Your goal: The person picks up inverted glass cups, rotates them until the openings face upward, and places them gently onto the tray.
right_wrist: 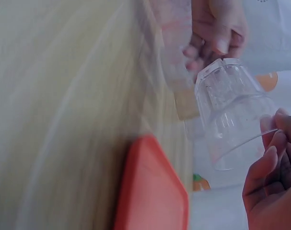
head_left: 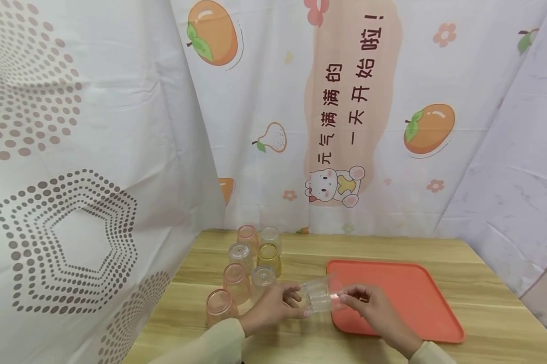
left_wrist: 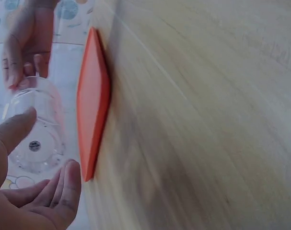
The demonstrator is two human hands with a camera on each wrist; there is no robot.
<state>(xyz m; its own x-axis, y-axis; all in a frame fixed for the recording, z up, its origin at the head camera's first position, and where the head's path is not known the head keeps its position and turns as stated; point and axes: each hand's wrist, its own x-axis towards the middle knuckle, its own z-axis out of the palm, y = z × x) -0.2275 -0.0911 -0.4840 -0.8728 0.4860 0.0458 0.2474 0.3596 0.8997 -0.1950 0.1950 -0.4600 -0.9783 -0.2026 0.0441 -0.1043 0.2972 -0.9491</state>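
Though wide by the clear cup [head_left: 319,298], the left grip [head_left: 272,306] opposite the right grip [head_left: 377,307], in a pinch on the rim [right_wrist: 245,143].

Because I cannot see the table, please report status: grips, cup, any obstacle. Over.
Right grip pinching clear cup by its rim. Left grip near cup's base, contact unclear. Cup sideways; nothing visibly obstructing.

cups [head_left: 237,283] left of tray [head_left: 401,298]
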